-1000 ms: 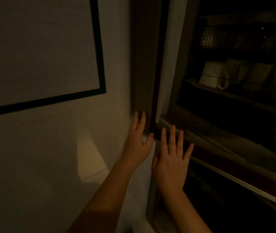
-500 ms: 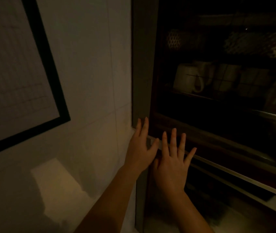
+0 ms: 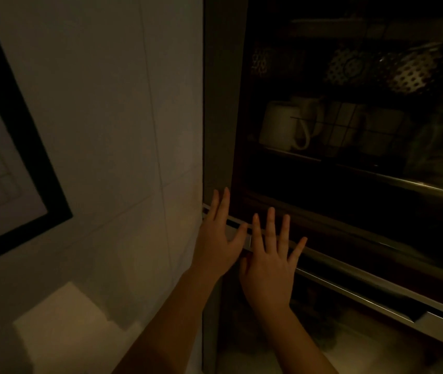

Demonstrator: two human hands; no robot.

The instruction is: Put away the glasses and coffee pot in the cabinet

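Here both hands, left hand (image 3: pixel 216 242) and right hand (image 3: pixel 267 261), lie flat and empty against the cabinet (image 3: pixel 219 130) frame. Likely shutting it; mugs (image 3: pixel 282 128) sit at one o'clock.

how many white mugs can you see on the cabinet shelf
3 are fairly clear: the front mug at the left with its handle showing, a second mug just behind it, and a grid-patterned mug to their right. Dim shapes farther right may be more.

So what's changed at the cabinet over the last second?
The door swung shut, from ajar to nearly flush with the frame. Both hands, left and right, stayed flat with fingers spread, holding nothing. The mugs inside haven't moved.
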